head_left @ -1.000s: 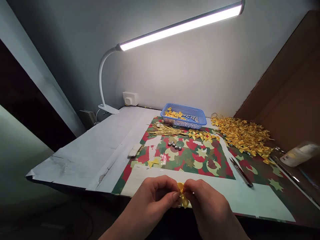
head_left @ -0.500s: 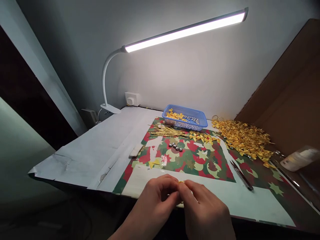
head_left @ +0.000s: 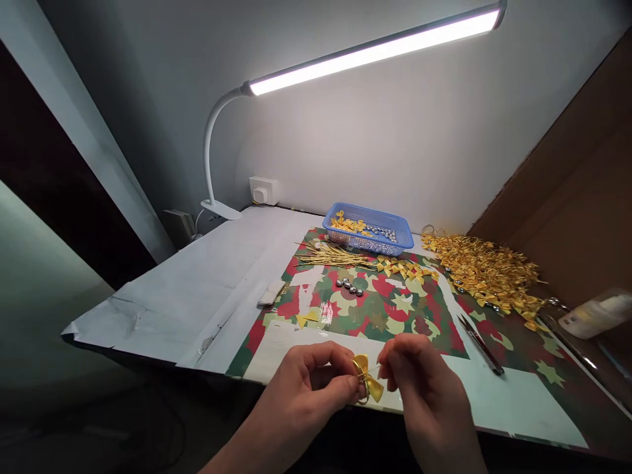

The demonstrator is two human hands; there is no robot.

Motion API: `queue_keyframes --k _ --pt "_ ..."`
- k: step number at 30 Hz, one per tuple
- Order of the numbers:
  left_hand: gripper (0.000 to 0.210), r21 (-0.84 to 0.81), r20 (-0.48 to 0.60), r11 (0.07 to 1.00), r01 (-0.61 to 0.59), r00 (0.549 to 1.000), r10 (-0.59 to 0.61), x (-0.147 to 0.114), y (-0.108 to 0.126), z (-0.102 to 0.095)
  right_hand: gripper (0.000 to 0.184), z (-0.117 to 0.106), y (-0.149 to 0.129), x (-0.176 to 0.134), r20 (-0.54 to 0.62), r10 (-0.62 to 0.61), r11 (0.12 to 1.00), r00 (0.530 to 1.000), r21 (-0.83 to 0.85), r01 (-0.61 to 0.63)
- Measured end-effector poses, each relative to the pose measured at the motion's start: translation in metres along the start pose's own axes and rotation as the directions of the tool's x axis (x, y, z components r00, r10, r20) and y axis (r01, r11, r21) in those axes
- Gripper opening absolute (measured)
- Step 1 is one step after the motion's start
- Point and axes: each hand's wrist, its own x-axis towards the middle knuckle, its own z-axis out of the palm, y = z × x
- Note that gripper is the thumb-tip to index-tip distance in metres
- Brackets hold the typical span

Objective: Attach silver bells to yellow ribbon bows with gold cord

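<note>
My left hand (head_left: 316, 378) is closed in a pinch on a shiny yellow ribbon bow (head_left: 375, 390), over the desk's front edge. A thin gold loop curves around the bow's middle by my left fingertips. Just to the right, my right hand (head_left: 424, 388) is closed, thumb and fingers pinching the end of a thin strand (head_left: 376, 368) that runs from the bow's centre. Its far end is hidden in my fingers. Beyond my hands lie a few silver bells (head_left: 349, 287), loose yellow bows (head_left: 402, 268) and a bundle of gold twist ties (head_left: 336, 255).
A blue basket (head_left: 407, 242) holding bows and bells stands against the wall. Right of it spreads a large pile of yellow bows (head_left: 488, 270). Tweezers (head_left: 481, 347) lie at the right, near a white bottle (head_left: 595, 316). A lit lamp (head_left: 375, 56) hangs overhead.
My hands have moved apart, the right one going right. The bow, mostly hidden between my fingers before, now shows in my left hand. The view has tilted slightly.
</note>
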Motion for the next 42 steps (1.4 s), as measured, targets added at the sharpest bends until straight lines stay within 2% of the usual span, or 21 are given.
queue_keyframes --k 2,5,8,11,13,15,17,23,29,34,38,42 --pt "0.011 -0.003 0.004 1.0 -0.004 1.0 0.004 0.0 0.0 0.0 0.019 -0.001 -0.001 0.001 -0.024 -0.003 1.0 1.0 -0.002 0.003" --pt "0.011 -0.021 0.011 1.0 0.006 1.0 -0.006 0.0 0.003 0.002 0.019 0.002 -0.002 0.0 -0.077 0.072 0.997 0.994 0.023 -0.07" --pt "0.012 -0.048 0.013 0.999 0.021 1.0 -0.021 -0.001 0.005 0.004 0.011 0.004 0.001 -0.002 -0.059 0.121 0.991 0.991 0.068 -0.117" --pt "0.012 -0.056 -0.01 0.998 0.019 1.0 -0.02 -0.002 0.006 0.004 0.01 -0.001 0.005 -0.001 0.108 0.024 1.0 0.994 -0.001 -0.025" --pt "0.013 -0.039 -0.024 0.999 0.008 1.0 -0.009 -0.002 0.005 0.002 0.018 -0.006 0.004 0.002 0.249 -0.026 0.997 0.968 -0.067 0.044" --pt "0.014 -0.011 -0.02 1.0 -0.012 1.0 0.012 -0.002 0.004 0.001 0.023 -0.011 0.001 0.006 0.345 0.004 0.996 0.939 -0.082 0.026" --pt "0.015 0.005 -0.001 0.999 -0.032 0.999 0.032 -0.001 0.002 0.0 0.023 -0.014 -0.003 0.009 0.391 0.059 0.997 0.918 -0.062 -0.038" --pt "0.016 0.04 -0.006 0.997 -0.073 0.997 0.074 -0.001 -0.005 0.0 0.022 -0.01 -0.005 0.012 0.34 0.081 0.994 0.937 -0.093 -0.052" --pt "0.019 0.097 -0.015 0.982 -0.161 0.986 0.163 -0.003 -0.008 0.003 0.019 -0.005 -0.001 0.011 0.339 0.128 0.992 0.932 -0.043 -0.121" --pt "0.031 -0.002 -0.097 0.995 -0.102 0.99 0.101 0.006 -0.007 0.003 0.018 -0.005 -0.001 0.012 0.353 0.146 0.989 0.924 -0.02 -0.148" --pt "0.031 -0.048 -0.058 0.998 -0.032 0.998 0.029 0.012 -0.009 -0.002 0.023 -0.009 -0.006 0.015 0.417 0.197 0.961 0.887 0.098 -0.259" --pt "0.03 -0.024 -0.064 0.999 -0.036 0.997 0.034 0.015 -0.015 -0.006 0.026 -0.006 -0.006 0.017 0.318 0.246 0.927 0.916 0.198 -0.318"
